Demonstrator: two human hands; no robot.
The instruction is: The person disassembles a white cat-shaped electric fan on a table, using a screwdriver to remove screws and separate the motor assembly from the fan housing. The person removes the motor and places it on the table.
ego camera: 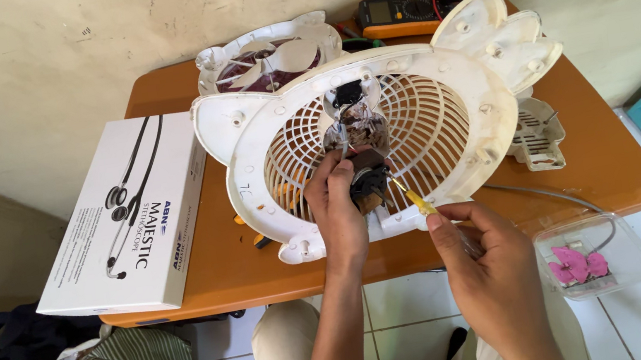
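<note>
- Head view: we find the left hand (338,202) gripping the motor (368,181) at frame centre, inside the white grille (445,116).
- Right hand (477,254), lower right, pinches a yellow screwdriver (413,199), tip at the motor.
- We judge a slipping tip could nick the left fingers or exposed windings.
- Grille overhangs the table (619,163) edge; pressure could tip it.

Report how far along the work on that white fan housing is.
Done: the white plastic fan housing lies opened on the orange table, with a second white grille piece and a small vent cover set aside.
In hand: the left hand steadies the dark motor part while the right hand works a yellow-handled screwdriver at it.
Left: the parts remain unassembled.
</note>
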